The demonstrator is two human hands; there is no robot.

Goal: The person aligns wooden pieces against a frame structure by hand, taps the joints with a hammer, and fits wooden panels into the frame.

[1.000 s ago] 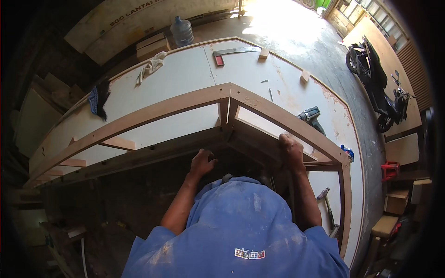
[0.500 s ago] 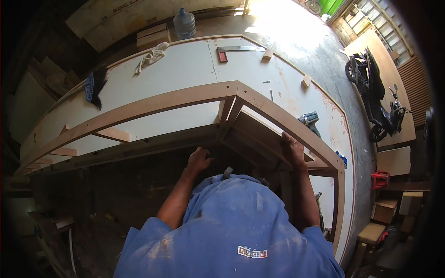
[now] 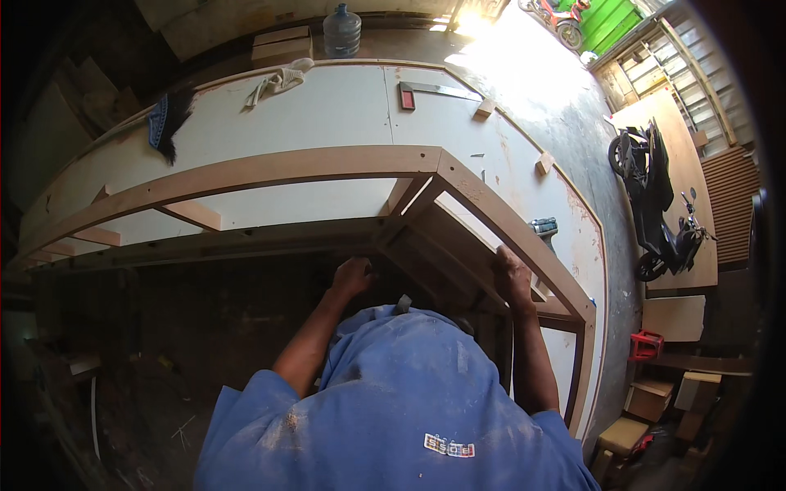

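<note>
A light wooden frame (image 3: 327, 164) with an angled corner stands on a long white panel (image 3: 327, 106). My right hand (image 3: 512, 274) is closed on the end of a wooden board (image 3: 454, 237), which lies slanted inside the frame's right section, just under its top rail. At the near side of the frame, left of that board, my left hand (image 3: 352, 277) is curled in shadow. Its fingertips are turned away and dark, so what they hold, if anything, is hidden. A cordless drill (image 3: 544, 227) lies beyond the right rail, close to my right hand.
On the white panel lie a try square (image 3: 442, 90), a pale glove (image 3: 280, 82), a dark-bristled brush (image 3: 169, 127) and small wood blocks (image 3: 544, 164). A water jug (image 3: 341, 34) stands behind it. To the right are a motorcycle (image 3: 659, 200), a red stool (image 3: 647, 345) and stacked wood pieces.
My view has turned slightly, so the surroundings sit differently. The left hand's fingers look more curled than before. My right hand keeps its hold on the board's end.
</note>
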